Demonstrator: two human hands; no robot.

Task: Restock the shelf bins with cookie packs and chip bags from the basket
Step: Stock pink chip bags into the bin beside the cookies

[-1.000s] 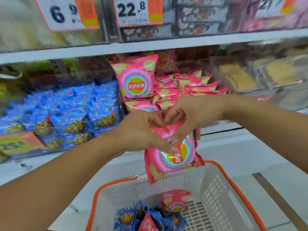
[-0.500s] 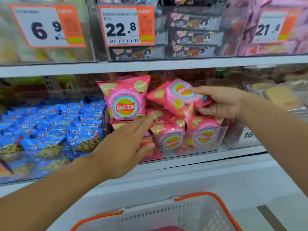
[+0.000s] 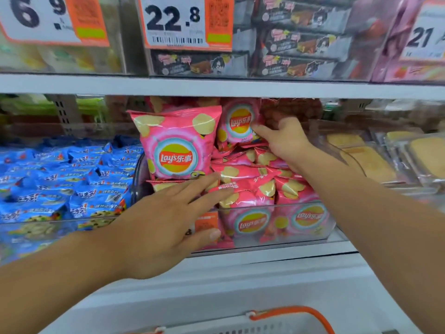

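I see my right hand (image 3: 284,138) at centre right of the frame, fingers on an upright pink chip bag (image 3: 238,124) at the back of the clear bin (image 3: 310,227). My left hand (image 3: 168,225) lies flat-fingered across the front bags, beside the blue cookie packs (image 3: 67,179). The basket (image 3: 293,317) rim shows at the bottom edge.

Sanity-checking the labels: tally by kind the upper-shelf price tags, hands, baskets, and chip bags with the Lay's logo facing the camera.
Upper-shelf price tags: 3
Hands: 2, left, right
Baskets: 1, rim only in view
Chip bags, logo facing: 4
Total: 10
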